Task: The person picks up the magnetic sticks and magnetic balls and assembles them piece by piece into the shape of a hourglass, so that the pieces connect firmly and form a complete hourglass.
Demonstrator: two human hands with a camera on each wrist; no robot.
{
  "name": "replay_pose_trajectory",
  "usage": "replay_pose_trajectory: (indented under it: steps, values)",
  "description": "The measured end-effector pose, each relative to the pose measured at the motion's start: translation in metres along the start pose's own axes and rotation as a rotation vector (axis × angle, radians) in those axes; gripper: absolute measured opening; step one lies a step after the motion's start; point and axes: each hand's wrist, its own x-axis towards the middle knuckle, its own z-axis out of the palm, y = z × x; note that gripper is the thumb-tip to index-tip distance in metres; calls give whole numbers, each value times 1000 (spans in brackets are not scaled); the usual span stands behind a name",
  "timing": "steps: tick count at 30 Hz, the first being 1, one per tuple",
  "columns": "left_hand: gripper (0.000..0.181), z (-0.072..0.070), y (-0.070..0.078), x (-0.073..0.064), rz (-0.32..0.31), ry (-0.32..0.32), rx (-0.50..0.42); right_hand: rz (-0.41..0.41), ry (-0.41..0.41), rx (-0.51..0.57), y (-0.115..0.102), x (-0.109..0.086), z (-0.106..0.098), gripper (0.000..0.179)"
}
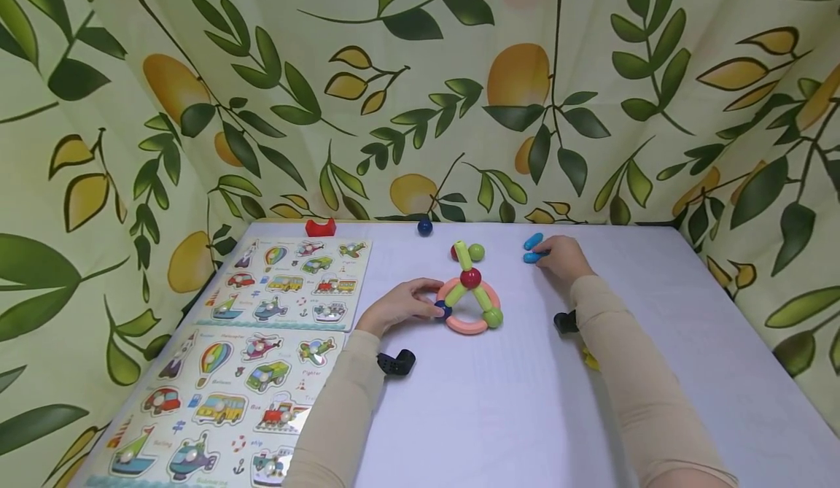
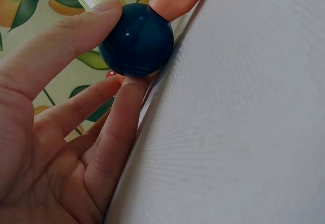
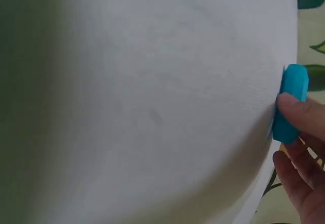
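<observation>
A small construction of balls and sticks stands mid-table: curved coral sticks [image 1: 467, 325] form a ring, and light green sticks [image 1: 483, 297] rise to a red ball [image 1: 470, 278]. One more green stick [image 1: 463, 256] points up from it. At the ring's left, my left hand [image 1: 402, 307] holds a dark blue ball [image 2: 137, 40] between thumb and finger; coral and green sticks meet that ball. A green ball [image 1: 493, 318] sits at the ring's right. Farther right, my right hand [image 1: 566, 256] pinches a blue stick [image 3: 292, 102] at the tabletop. Another blue stick [image 1: 534, 241] lies just behind it.
Two vehicle puzzle boards [image 1: 298, 244] [image 1: 256, 336] lie on the left. Along the back are a red curved piece [image 1: 320, 228] and a loose dark blue ball [image 1: 425, 227]. A yellow piece [image 1: 590, 359] shows partly beneath the right forearm. A leaf-patterned curtain [image 1: 420, 72] hangs behind the table.
</observation>
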Motion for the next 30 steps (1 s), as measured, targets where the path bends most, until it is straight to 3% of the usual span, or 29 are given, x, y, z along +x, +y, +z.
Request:
replay_pose_trajectory:
  steps: [3, 7, 16, 20, 30]
  values:
    - [65, 0, -1, 0, -6, 2, -3, -26, -15, -22, -6, -5, 3, 25]
    - [65, 0, -1, 0, -7, 3, -1, -14, -5, 77, -23, -18, 5, 31]
    - [65, 0, -1, 0, 5, -6, 0, 69, -19, 634, -75, -66, 16, 53]
    - [65, -1, 0, 0, 8, -12, 4, 56, 27, 782, -91, -81, 24, 51]
    - [66, 0, 1, 0, 6, -18, 12, 39, 102, 850, -103, -88, 37, 45]
